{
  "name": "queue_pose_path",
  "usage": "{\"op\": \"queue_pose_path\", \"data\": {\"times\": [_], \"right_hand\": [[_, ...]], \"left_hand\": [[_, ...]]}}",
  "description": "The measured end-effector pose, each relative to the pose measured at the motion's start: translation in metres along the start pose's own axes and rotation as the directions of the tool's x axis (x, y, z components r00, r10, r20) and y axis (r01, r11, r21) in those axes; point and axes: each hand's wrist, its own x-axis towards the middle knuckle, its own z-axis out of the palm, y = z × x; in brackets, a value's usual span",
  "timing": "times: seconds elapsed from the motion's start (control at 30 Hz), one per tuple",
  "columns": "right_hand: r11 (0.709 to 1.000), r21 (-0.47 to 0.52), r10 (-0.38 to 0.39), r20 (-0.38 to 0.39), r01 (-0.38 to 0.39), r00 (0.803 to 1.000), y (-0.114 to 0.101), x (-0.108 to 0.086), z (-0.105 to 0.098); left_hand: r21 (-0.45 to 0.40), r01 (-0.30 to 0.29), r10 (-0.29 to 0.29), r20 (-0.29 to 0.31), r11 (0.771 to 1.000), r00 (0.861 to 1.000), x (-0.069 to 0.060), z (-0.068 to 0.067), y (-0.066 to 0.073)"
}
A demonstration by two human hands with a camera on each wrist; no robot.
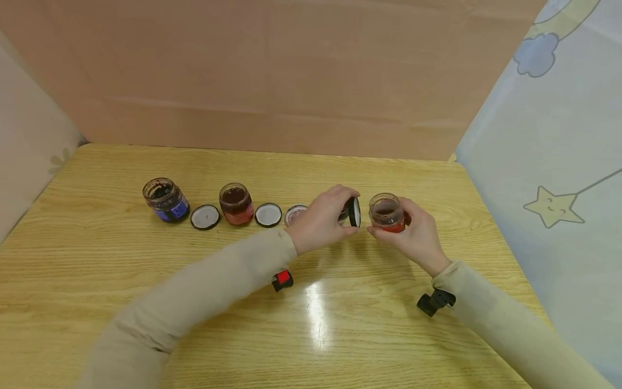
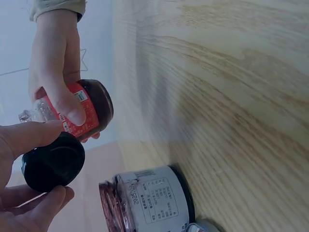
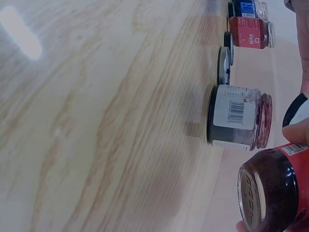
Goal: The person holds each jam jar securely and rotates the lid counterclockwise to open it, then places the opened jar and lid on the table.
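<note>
My left hand (image 1: 322,220) holds a black jar lid (image 1: 356,212) by its rim, tipped on edge with its white inside toward the right. Close by, my right hand (image 1: 419,236) grips an uncapped glass jar (image 1: 387,213) with a red label and dark contents. Its base (image 3: 252,198) shows in the right wrist view, raised off the table. Lid and jar mouth are apart. Beyond the left hand stands a white-labelled jar (image 2: 157,200), without a lid, mostly hidden from the head view but plain in the right wrist view.
Further left on the wooden table (image 1: 252,335) stand a blue-labelled jar (image 1: 167,200) and a red-labelled jar (image 1: 236,204), both uncapped. Among them lie lids (image 1: 205,217) (image 1: 268,215) with white insides up, and another lid (image 1: 294,213) partly behind the left hand.
</note>
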Motion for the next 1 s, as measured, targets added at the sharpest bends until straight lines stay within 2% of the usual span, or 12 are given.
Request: {"op": "queue_pose_path", "data": {"times": [0.17,0.33,0.43,0.6,0.7,0.8,1.0], "right_hand": [[1.000,-0.002,0.001,-0.013,-0.001,1.000,0.005,0.000,-0.002],[1.000,-0.016,0.016,-0.025,-0.017,1.000,0.010,0.000,-0.005],[0.999,-0.028,0.021,-0.030,-0.022,0.999,0.013,0.000,-0.006],[0.999,-0.038,0.034,-0.035,-0.035,0.999,0.018,0.000,-0.008],[0.998,-0.049,0.043,-0.045,-0.046,0.998,0.020,0.000,-0.010],[0.995,-0.063,0.068,-0.056,-0.072,0.996,0.023,0.000,-0.012],[0.985,-0.079,0.148,-0.042,-0.151,0.988,0.028,-0.001,-0.016]], "left_hand": [[0.108,-0.026,0.027,-0.011,0.994,1.000,0.005,0.005,0.003],[0.244,-0.040,0.043,-0.006,0.969,0.999,0.012,0.011,0.005],[0.324,-0.042,0.044,0.001,0.945,0.999,0.017,0.014,0.005],[0.453,-0.079,0.082,0.012,0.888,0.997,0.024,0.019,0.006],[0.484,-0.095,0.095,0.024,0.870,0.995,0.027,0.023,0.008],[0.507,-0.088,0.079,0.038,0.857,0.996,0.029,0.029,0.011],[0.599,-0.086,0.062,0.061,0.796,0.996,0.032,0.042,0.019]]}}
